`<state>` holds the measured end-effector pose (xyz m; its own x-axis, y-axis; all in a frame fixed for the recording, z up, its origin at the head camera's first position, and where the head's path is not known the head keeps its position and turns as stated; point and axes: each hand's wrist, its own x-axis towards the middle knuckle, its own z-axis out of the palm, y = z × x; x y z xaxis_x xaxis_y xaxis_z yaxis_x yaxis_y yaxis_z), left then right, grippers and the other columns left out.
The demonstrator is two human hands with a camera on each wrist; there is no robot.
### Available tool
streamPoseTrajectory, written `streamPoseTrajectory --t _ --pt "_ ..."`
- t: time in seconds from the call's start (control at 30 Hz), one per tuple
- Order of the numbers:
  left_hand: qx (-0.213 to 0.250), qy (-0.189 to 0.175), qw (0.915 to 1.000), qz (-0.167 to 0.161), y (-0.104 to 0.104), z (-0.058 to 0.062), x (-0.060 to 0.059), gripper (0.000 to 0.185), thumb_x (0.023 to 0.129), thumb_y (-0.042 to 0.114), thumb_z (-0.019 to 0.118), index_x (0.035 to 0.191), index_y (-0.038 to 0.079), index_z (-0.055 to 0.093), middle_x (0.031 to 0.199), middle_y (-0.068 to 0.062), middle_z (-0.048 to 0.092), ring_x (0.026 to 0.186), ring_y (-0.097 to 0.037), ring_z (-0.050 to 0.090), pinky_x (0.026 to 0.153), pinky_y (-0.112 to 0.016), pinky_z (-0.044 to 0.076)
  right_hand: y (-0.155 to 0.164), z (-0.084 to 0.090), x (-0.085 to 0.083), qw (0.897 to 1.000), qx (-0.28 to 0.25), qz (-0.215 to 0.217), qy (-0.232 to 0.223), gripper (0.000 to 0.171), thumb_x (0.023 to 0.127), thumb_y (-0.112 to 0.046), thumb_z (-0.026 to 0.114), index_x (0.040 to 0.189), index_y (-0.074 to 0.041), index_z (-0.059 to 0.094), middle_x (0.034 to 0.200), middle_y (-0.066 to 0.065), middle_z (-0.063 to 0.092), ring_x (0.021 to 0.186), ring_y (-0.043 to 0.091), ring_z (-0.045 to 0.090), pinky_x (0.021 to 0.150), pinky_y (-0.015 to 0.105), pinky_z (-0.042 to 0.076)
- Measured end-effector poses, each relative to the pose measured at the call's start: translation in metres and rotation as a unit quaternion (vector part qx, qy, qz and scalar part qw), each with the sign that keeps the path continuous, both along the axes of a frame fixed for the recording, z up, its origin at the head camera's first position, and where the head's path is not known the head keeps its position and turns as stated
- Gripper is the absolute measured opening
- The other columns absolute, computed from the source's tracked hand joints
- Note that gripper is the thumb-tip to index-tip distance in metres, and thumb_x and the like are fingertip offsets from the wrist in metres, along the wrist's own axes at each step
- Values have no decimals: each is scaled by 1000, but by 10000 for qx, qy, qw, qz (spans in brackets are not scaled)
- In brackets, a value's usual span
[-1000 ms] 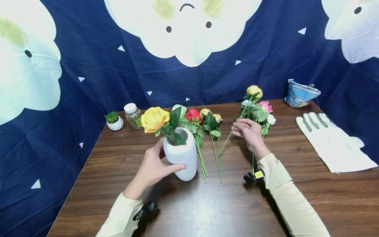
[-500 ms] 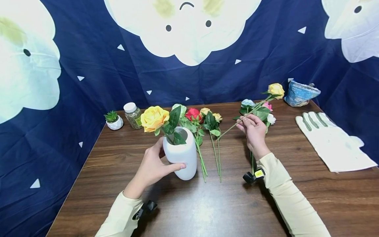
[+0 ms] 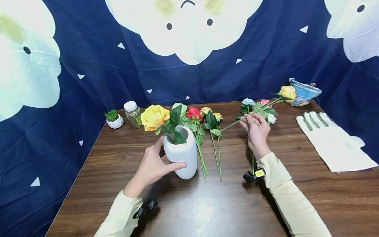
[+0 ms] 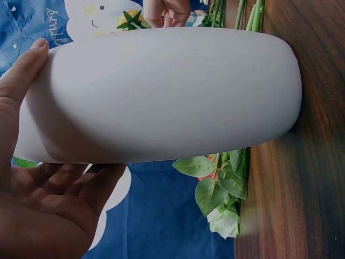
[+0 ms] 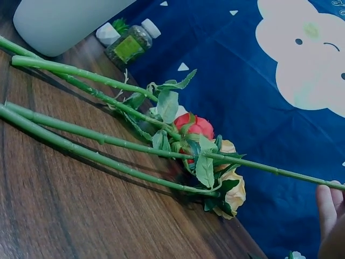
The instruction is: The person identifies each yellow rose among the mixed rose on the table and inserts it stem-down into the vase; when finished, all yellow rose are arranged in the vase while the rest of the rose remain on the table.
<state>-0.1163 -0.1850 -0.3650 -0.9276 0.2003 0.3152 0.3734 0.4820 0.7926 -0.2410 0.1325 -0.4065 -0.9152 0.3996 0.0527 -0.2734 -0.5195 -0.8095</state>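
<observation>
My left hand [image 3: 152,168] grips a white vase [image 3: 182,159] that stands upright, with the thumb across its front. A large yellow rose [image 3: 155,118] with dark leaves leans out of its mouth. Between thumb and fingers, my right hand [image 3: 257,134] pinches the thin green stem [image 5: 275,171] of another yellow rose [image 3: 288,93], whose bloom points to the right. Beside the vase lie a red rose [image 3: 193,113], a pale green rose [image 3: 180,108] and small orange-yellow roses [image 3: 218,116]. Around the right hand are blue [image 3: 248,102], pink and white flowers [image 3: 271,118], partly covered.
A small potted succulent [image 3: 113,120] and a white-capped jar [image 3: 133,114] stand at the back left. At the back right is a crumpled blue bag [image 3: 303,93]. White gloves [image 3: 334,144] lie on the right of the wooden table [image 3: 231,210]. A blue printed cloth hangs behind.
The held yellow rose has swung from nearly upright down to the right, its bloom now in front of the blue bag. My right hand shifted slightly right; the left hand and vase stayed.
</observation>
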Motion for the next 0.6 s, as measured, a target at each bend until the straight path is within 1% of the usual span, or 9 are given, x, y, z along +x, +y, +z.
streamPoseTrajectory --t 0.13,0.37,0.6 --pt "3 -14 10000 0 0 0 0 71 71 16 97 129 2 59 119 -10 71 108 -23 70 95 -47 59 -1 2 0 9998 -162 -2 136 21 102 11 52 89 -3 60 77 3 73 72 13 72 69 24 63" --pt "-12 -30 10000 5 0 0 0 71 71 16 96 129 2 59 119 -10 71 108 -23 71 95 -47 59 -6 11 3 9989 -298 91 362 15 102 13 50 96 1 56 80 5 73 73 15 72 69 24 63" --pt "-40 -49 10000 6 0 1 0 74 71 17 97 132 1 58 120 -11 71 109 -24 71 95 -45 59 -10 23 10 9973 -496 230 495 19 102 12 49 92 -3 55 83 6 74 72 15 73 71 24 63"
